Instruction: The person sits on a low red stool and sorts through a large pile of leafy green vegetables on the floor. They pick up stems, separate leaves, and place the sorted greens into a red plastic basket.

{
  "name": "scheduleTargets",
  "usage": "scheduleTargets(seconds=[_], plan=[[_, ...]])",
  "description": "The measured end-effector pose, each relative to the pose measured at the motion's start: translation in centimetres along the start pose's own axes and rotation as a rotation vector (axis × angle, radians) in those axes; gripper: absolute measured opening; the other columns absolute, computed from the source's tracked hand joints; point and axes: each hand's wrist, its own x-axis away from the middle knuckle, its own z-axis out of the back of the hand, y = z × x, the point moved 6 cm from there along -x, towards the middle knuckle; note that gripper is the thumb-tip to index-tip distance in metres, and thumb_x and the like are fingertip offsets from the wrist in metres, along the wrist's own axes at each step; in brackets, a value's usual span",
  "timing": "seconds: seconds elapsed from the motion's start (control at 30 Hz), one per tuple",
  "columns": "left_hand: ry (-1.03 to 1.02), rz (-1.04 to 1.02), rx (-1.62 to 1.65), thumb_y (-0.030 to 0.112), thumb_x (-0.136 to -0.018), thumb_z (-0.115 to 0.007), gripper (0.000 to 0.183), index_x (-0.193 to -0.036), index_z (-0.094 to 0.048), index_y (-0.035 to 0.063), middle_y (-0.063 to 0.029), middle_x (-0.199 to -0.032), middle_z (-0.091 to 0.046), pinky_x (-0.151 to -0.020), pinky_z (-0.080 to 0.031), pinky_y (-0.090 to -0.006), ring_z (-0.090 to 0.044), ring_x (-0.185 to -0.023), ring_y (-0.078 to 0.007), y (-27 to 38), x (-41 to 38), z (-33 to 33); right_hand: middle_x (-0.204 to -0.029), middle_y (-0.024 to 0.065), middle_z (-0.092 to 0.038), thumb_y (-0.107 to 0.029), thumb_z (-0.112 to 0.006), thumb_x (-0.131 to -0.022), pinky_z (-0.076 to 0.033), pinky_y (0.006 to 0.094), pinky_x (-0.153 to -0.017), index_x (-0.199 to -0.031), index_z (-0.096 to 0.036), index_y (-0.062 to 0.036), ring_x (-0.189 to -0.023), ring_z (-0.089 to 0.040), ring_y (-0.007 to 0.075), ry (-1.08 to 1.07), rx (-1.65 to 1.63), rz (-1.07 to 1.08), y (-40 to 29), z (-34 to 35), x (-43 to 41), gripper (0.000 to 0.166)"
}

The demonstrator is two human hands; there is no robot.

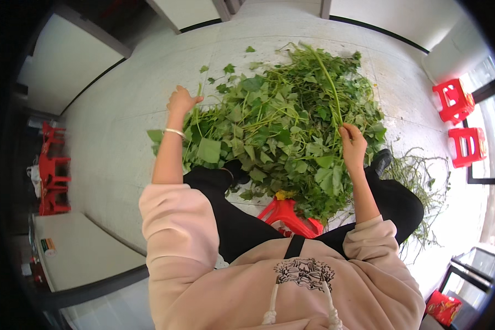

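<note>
A large heap of leafy green vines (268,128) covers the floor in front of me, between and beyond my feet. My right hand (353,142) pinches a bundle of long green stems (330,78) at its near end; the stems run up and away over the heap's right part. At the heap's left edge, my left hand (183,100) is raised with the thumb stretched out toward a thin upright stem. Whether its fingers hold that stem cannot be told. Single leaves (229,68) lie scattered beyond the heap.
A red plastic stool (288,216) is under me, between my legs. Thin bare stems (425,185) lie in a loose pile beyond my right leg. Red stools (467,146) stand at the far right, and more red seats (55,165) at the far left. A white counter (86,251) is at lower left.
</note>
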Motion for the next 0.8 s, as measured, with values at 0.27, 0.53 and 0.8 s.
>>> scheduleTargets(seconds=[0.27, 0.53, 0.8], plan=[[-0.413, -1.005, 0.723, 0.032, -0.085, -0.055, 0.042, -0.116, -0.054, 0.0051, -0.0155, -0.111, -0.057, -0.088, -0.043, -0.0341, -0.056, -0.100, -0.0272, 22.1, 17.7, -2.7, -0.103, 0.0022, -0.043, -0.016, -0.050, -0.090, -0.034, 0.0278, -0.086, -0.095, -0.063, -0.0030, -0.099, -0.042, 0.0127, -0.260, -0.489, -0.217, -1.6, -0.9, -1.8, 0.019], [-0.636, -0.806, 1.080, 0.022, -0.086, -0.057, 0.034, -0.113, -0.054, 0.0018, -0.0058, -0.084, -0.063, -0.072, -0.045, -0.0249, -0.058, -0.078, -0.0112, 27.0, 23.4, -4.1, -0.093, -0.0009, -0.050, -0.019, -0.047, -0.092, -0.036, 0.0273, -0.081, -0.094, -0.058, -0.0053, -0.088, -0.046, 0.0112, -0.401, -0.847, -0.329, -4.3, 0.0, -0.4, 0.018], [-0.889, -0.660, 1.409, 0.023, -0.090, -0.051, 0.031, -0.111, -0.053, 0.0006, -0.0024, -0.086, -0.060, -0.069, -0.046, -0.0249, -0.057, -0.071, -0.0090, 26.9, 24.4, -5.4, -0.077, -0.0039, -0.049, -0.021, -0.052, -0.090, -0.035, 0.0230, -0.069, -0.089, -0.059, -0.0051, -0.070, -0.040, 0.0081, -0.313, -0.820, -0.472, -2.9, 0.5, -0.4, 0.018]])
